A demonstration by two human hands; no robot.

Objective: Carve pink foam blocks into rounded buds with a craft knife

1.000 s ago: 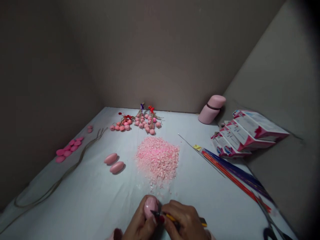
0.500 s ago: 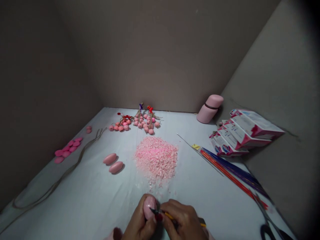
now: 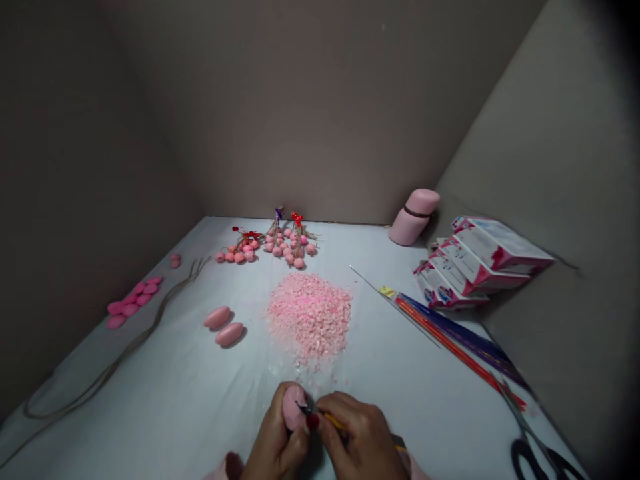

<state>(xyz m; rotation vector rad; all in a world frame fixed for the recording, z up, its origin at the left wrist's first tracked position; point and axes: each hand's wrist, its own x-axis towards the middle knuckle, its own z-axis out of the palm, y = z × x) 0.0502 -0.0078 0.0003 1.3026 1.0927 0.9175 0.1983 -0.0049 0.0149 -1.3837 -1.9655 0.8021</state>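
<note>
At the bottom middle, my left hand (image 3: 281,433) is closed round a pink oval bar of soap (image 3: 293,407), held upright with its top and front showing. My right hand (image 3: 357,433) grips a yellow and black utility knife (image 3: 334,421). The knife's dark blade (image 3: 302,408) rests against the soap's right side, where a small pale sliver stands up. Both hands are close together, with a dark red nail at the blade. Just beyond them lies a heap of pink soap shavings (image 3: 313,313).
Two pink ovals (image 3: 229,334) lie left, near twine (image 3: 150,330) and bright pink pieces (image 3: 131,309). Tied bunches of pink balls (image 3: 295,250) stand behind. Rightward are a pink flask (image 3: 414,218), boxes (image 3: 480,260), red sticks (image 3: 450,347), blue sticks (image 3: 465,337) and scissors (image 3: 525,433).
The blade has moved slightly up and left along the soap, and a sliver now lifts from its surface. The soap is turned a little. The whole view has shifted slightly.
</note>
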